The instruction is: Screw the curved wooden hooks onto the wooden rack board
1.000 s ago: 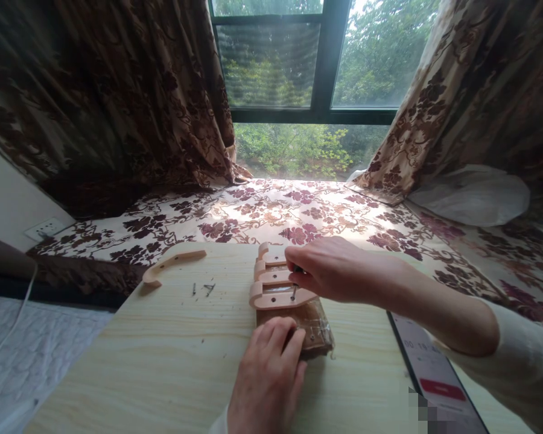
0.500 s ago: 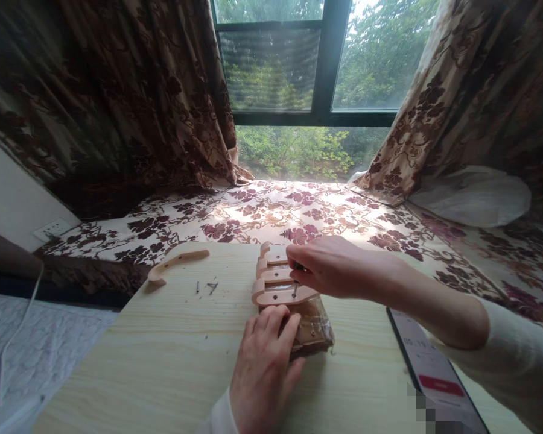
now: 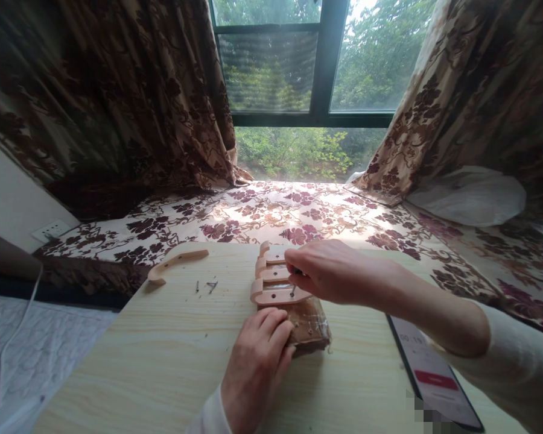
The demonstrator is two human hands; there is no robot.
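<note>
The curved pieces [image 3: 283, 298] were uniformly pale peach, the block [image 3: 311, 330] mid-brown, the screws [image 3: 212, 287] dull grey, and the tabletop [image 3: 145, 361] pale yellow with streaked wood grain. The curtains [image 3: 185, 120] bore dark maroon and brown florals on tan; the seat cover [image 3: 276, 217] showed plum and tan blossoms on cream. The window frame [image 3: 324, 72] was dark green, the sleeves [image 3: 520, 355] off-white, the plastic bag [image 3: 475, 199] translucent white, and the phone [image 3: 429, 361] black-edged with a red bar [image 3: 435, 380] on its pale screen [image 3: 408, 330].
</note>
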